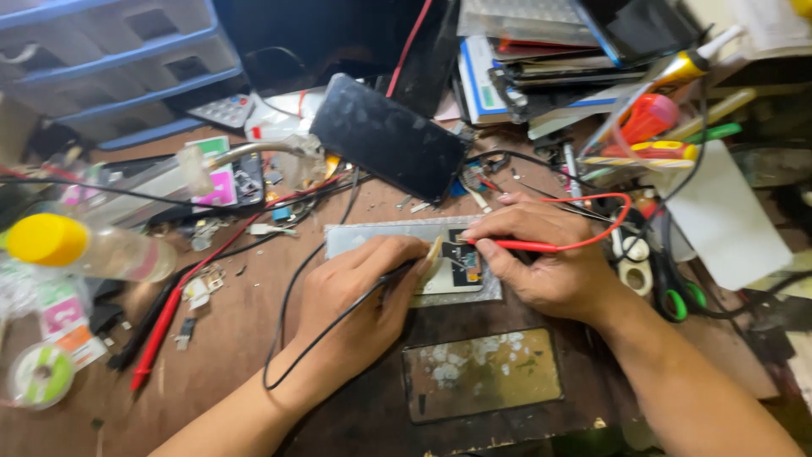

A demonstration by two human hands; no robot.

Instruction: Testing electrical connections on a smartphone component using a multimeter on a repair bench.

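Cluttered surface [254, 338], phone board [461, 267] at centre.
Phone [385, 135] lies far of the board, bottle [85, 247] left, scissors [677, 292] right, glass panel [482, 372] near.

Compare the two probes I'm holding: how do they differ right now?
The red probe sits in the right hand, lying nearly level and pointing left; the black probe sits in the left hand, angled up to the right. The red lead loops behind the right hand; the black lead trails down past the left wrist. Both tips meet the open phone.
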